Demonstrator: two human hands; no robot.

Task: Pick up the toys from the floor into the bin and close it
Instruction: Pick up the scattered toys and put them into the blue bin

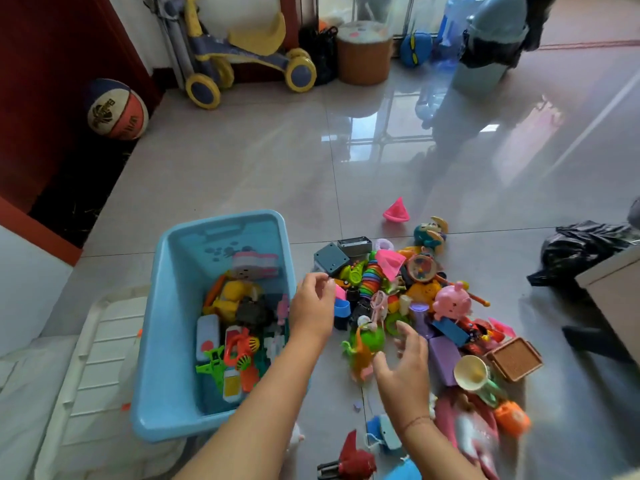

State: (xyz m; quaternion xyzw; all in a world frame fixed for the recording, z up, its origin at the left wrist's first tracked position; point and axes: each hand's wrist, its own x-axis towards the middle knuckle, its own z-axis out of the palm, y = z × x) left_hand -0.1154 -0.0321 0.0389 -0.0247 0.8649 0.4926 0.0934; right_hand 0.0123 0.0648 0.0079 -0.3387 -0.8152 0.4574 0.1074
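Observation:
A light blue bin (162, 306) stands open on the floor, partly filled with several small toys. Its white lid (100, 368) lies flat to its left. To the right of the bin a heap of toys (426, 306) covers the tiles, among them a pink pig (452, 303), a rainbow spring (372, 275) and a green-and-orange dinosaur (365, 344). My left hand (313, 306) hovers over the bin's right rim, fingers loosely bent, holding nothing. My right hand (403, 365) is spread open above the dinosaur's right side, empty.
A pink cone (396, 211) lies apart beyond the heap. A basketball (116, 109), a ride-on scooter (242, 60) and an orange stool (363, 53) line the far wall. A black bag (581, 247) and a cabinet corner (613, 292) are at the right.

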